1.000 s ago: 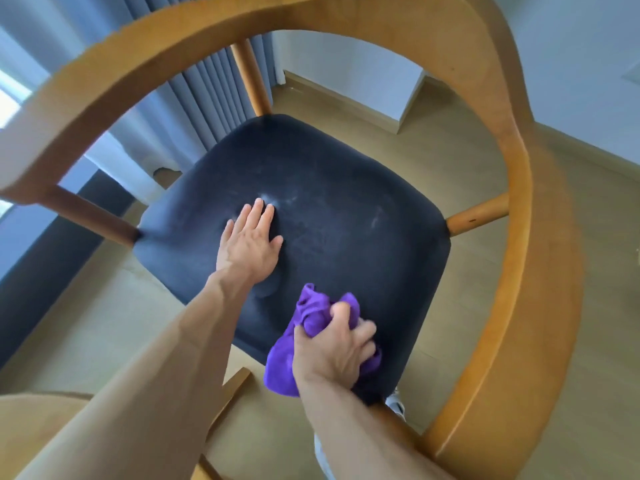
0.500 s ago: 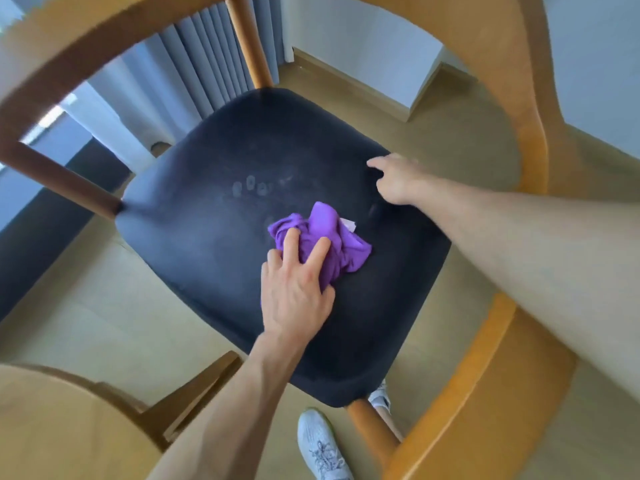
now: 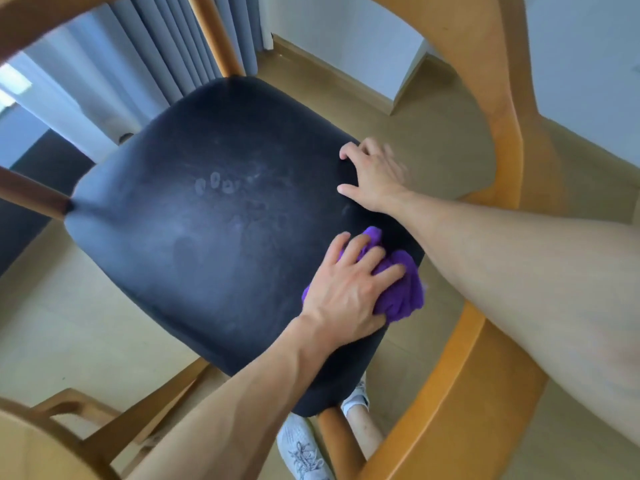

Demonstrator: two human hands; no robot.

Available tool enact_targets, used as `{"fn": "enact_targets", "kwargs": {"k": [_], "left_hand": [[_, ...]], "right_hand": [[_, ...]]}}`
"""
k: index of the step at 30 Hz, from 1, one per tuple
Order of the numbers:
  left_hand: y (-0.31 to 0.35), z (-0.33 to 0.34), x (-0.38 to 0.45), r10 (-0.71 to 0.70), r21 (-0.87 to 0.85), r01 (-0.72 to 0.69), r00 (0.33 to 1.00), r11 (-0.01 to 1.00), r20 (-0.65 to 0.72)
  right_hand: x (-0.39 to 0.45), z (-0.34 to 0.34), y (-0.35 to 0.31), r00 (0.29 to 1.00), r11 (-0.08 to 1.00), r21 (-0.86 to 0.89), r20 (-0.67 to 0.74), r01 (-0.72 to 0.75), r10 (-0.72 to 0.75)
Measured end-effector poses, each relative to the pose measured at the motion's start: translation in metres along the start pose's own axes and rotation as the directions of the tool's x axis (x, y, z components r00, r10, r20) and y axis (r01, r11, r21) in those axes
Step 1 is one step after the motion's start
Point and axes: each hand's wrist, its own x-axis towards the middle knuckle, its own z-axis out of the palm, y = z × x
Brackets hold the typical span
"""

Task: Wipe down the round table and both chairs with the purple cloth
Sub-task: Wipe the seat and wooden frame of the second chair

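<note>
Left hand (image 3: 346,289) pressing purple cloth (image 3: 401,292), curved wooden backrest (image 3: 498,109) overhead, curtain (image 3: 166,57) behind

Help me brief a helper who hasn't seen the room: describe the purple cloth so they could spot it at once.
Find the wooden armchair with the dark padded seat. At the seat's right-hand near edge, the left hand presses on a bunched rag, the purple cloth, beside the right hand gripping the seat's edge. It is the only bright purple thing among tan wood, dark upholstery and pale floor.
</note>
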Motion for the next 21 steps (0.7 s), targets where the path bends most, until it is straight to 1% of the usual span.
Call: {"fn": "enact_targets", "kwargs": {"k": [2, 4, 5, 6, 8, 10, 13, 15, 16, 18, 19, 20, 21], "left_hand": [[0.017, 0.006, 0.011, -0.016, 0.021, 0.015, 0.995, 1.0, 0.094], [0.025, 0.012, 0.0, -0.006, 0.049, 0.0, 0.993, 0.999, 0.115], [0.026, 0.013, -0.01, 0.04, 0.064, -0.047, 0.993, 0.997, 0.114], [0.025, 0.012, -0.021, 0.11, 0.067, -0.121, 0.982, 0.99, 0.151], [0.018, 0.007, -0.047, 0.272, 0.044, -0.293, 0.926, 0.955, 0.264], [0.003, 0.0, -0.071, 0.381, -0.011, -0.4, 0.863, 0.916, 0.332], [-0.023, -0.012, -0.089, 0.46, -0.05, -0.481, 0.796, 0.875, 0.393], [-0.029, -0.017, -0.069, 0.461, 0.004, -0.51, 0.78, 0.86, 0.423], [-0.025, -0.019, -0.05, 0.441, 0.051, -0.501, 0.802, 0.864, 0.403], [-0.002, -0.017, -0.008, 0.341, 0.132, -0.384, 0.902, 0.914, 0.265], [0.011, -0.014, 0.011, 0.268, 0.136, -0.298, 0.942, 0.945, 0.203], [0.023, -0.008, 0.023, 0.197, 0.111, -0.219, 0.963, 0.969, 0.183], [0.034, -0.004, 0.029, 0.167, 0.065, -0.182, 0.968, 0.981, 0.189]], "right_hand": [[-0.005, 0.006, -0.001, 0.999, 1.0, -0.019, -0.032, -0.007, 0.006], [-0.01, 0.014, -0.005, 0.999, 0.998, -0.067, -0.044, -0.008, 0.005], [-0.013, 0.018, -0.008, 0.999, 0.995, -0.098, -0.052, -0.009, 0.004], [-0.016, 0.021, -0.011, 0.998, 0.992, -0.123, -0.058, -0.02, 0.013], [-0.02, 0.024, -0.016, 0.997, 0.988, -0.14, -0.056, -0.059, 0.052], [-0.021, 0.026, -0.019, 0.995, 0.985, -0.15, -0.053, -0.087, 0.079], [-0.02, 0.023, -0.021, 0.997, 0.988, -0.138, -0.038, -0.075, 0.071], [-0.018, 0.019, -0.022, 0.997, 0.988, -0.132, -0.032, -0.076, 0.072], [-0.018, 0.018, -0.022, 0.997, 0.989, -0.129, -0.023, -0.078, 0.076], [-0.019, 0.018, -0.022, 0.997, 0.989, -0.128, -0.011, -0.079, 0.078], [-0.019, 0.018, -0.021, 0.997, 0.988, -0.133, -0.01, -0.076, 0.075], [-0.019, 0.018, -0.021, 0.998, 0.988, -0.135, -0.006, -0.07, 0.069], [-0.019, 0.017, -0.02, 0.998, 0.989, -0.136, 0.001, -0.066, 0.067]]}}
